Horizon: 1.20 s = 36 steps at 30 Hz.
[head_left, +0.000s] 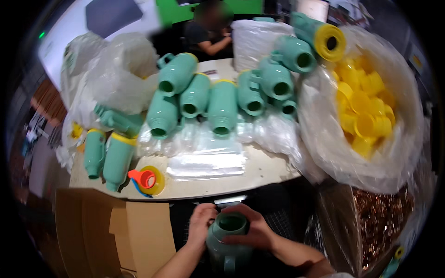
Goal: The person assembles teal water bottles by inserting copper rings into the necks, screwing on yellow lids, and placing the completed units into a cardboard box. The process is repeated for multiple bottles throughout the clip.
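Observation:
Low in front of my lap is a green plastic thermos-flask shell point(230, 248), held upright with its round open mouth facing up. My right hand point(255, 229) wraps round its neck, thumb across the near side and fingers over the far rim. On the opposite side, my left hand point(203, 222) is closed against the neck with curled fingers; some fingertips are hidden. Beyond my hands, a stack of clear plastic bags point(206, 164) lies at the table's near edge. Left of it sit a yellow tape roll point(159, 181) and an orange ring-shaped piece point(147, 179).
Several similar green shells point(222, 104) lie across the table point(273, 164), more at its left end. A big plastic bag of yellow cups point(366, 111) stands right. An open cardboard box point(150, 231) is lower left, a carton of coppery pieces point(382, 222) lower right. Another person point(208, 34) sits opposite.

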{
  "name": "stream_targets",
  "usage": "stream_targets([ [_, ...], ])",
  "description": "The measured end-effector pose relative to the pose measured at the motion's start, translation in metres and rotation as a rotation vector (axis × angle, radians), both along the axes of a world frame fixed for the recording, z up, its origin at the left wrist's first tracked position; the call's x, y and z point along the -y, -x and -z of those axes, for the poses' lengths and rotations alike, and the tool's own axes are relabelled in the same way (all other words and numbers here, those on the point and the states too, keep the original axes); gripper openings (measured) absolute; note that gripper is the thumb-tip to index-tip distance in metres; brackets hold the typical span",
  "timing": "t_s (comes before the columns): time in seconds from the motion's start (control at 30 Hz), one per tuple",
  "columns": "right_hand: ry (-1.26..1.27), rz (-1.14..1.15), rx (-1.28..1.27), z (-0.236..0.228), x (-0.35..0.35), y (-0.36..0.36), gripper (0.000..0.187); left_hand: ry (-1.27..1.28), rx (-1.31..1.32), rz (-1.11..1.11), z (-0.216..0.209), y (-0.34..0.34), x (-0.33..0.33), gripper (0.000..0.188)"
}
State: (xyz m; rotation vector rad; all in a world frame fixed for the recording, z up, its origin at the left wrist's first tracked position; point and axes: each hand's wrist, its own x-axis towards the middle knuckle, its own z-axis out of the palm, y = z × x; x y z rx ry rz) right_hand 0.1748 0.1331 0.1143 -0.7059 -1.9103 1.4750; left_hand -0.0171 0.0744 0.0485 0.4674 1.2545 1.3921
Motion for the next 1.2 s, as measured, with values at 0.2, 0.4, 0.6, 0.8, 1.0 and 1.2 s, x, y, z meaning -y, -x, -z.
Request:
stream_targets([
  [0.2,-0.324,0.306,-0.453,-0.008,0.011,-0.019,0.07,0.157,0.24,-0.118,0.022,-0.018,0.068,0.044],
  [0.4,-0.535,0.044,-0.131,-0.015,0.02,-0.047,0.059,0.127,0.449,0.237,0.011,-0.011,0.075,0.043],
  [0.6,-0.931,1.023,1.378,-0.05,-0.168,-0.238,0.03,0.104,0.427,0.051,0.022,0.02,0.075,0.043],
  [0.8,-0.968,1.143,1.168,-0.058,-0.162,-0.267,0.059,-0.017,0.657,-0.099,0.036,0.01,0.047,0.065],
  [1.0,-0.902,1.139,0.52,-0.052,-0.12,-0.213,0.059,0.021,0.637,-0.276,0.026,0.018,0.037,0.069],
  [1.2,-0.137,-0.011,-0.028,0.044,0.007,-0.071,0.085,0.01,0.592,-0.222,0.005,0.017,0.039,0.07],
])
